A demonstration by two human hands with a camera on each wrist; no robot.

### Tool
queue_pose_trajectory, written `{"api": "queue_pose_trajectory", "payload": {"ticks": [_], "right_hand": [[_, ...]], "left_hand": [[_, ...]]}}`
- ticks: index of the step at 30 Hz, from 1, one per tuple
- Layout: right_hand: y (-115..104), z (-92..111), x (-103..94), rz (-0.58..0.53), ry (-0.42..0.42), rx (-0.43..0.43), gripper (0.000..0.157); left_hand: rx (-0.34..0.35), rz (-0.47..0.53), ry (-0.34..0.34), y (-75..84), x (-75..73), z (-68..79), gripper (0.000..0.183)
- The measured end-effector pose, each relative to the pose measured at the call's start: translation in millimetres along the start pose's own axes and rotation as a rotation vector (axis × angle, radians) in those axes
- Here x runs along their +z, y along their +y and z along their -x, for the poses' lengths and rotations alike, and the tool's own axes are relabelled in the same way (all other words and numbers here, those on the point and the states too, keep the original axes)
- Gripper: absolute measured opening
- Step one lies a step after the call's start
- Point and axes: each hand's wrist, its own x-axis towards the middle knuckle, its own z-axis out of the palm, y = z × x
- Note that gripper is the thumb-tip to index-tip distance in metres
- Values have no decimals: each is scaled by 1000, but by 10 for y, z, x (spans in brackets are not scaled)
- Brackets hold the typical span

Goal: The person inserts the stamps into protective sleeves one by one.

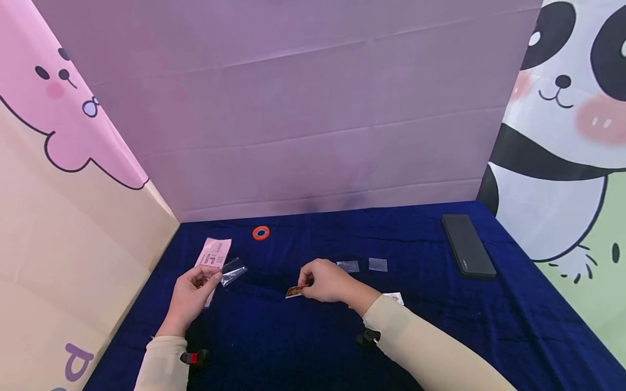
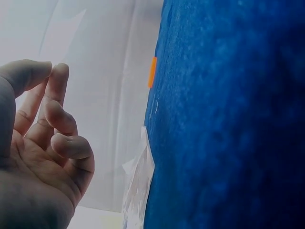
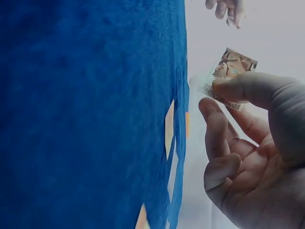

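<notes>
My left hand point(image 1: 192, 297) pinches a small clear plastic sleeve point(image 1: 233, 272) between thumb and fingertips, above the left side of the table. In the left wrist view the sleeve point(image 2: 66, 36) shows faintly beyond the fingertips, with the other fingers loosely bent. My right hand point(image 1: 326, 280), near the middle, pinches a postage stamp point(image 1: 293, 292) between thumb and fingers. The right wrist view shows the stamp's point(image 3: 234, 66) brownish picture and perforated pale edge, held clear of the cloth. Between the sleeve and the stamp there is a gap.
A pink printed packet point(image 1: 216, 251) lies partly behind my left hand. Farther back sits an orange ring point(image 1: 261, 233). Two clear sleeves point(image 1: 378, 264) lie beyond my right wrist, which partly covers another paper piece point(image 1: 395, 297). A black case point(image 1: 468, 245) rests at the right on the blue cloth point(image 1: 274, 347).
</notes>
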Motion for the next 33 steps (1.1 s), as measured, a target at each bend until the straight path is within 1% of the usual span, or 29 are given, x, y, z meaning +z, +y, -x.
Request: {"api": "queue_pose_trajectory", "payload": {"ticks": [5, 8, 12, 15, 19, 21, 26, 28, 33], "right_hand": [[73, 117, -63, -36, 47, 6, 8], [121, 198, -113, -60, 74, 15, 7], [176, 308, -198, -89, 110, 22, 7], [206, 379, -257, -94, 132, 23, 8], [232, 458, -334, -92, 160, 17, 10], [249, 497, -368, -94, 176, 10, 10], [311, 589, -408, -95, 209, 19, 1], [326, 623, -411, -100, 221, 28, 4], [330, 704, -438, -120, 242, 43, 3]], "left_hand": [[14, 27, 3, 8, 38, 3, 15], [37, 32, 6, 31, 84, 2, 13], [89, 0, 27, 84, 174, 2, 9], [112, -15, 30, 156, 247, 7, 7], [115, -11, 22, 270, 336, 21, 8], [124, 7, 16, 307, 374, 27, 8], [157, 42, -8, 340, 468, 32, 7], [169, 47, -23, 371, 521, 37, 7], [195, 73, -51, 478, 685, 65, 2]]}}
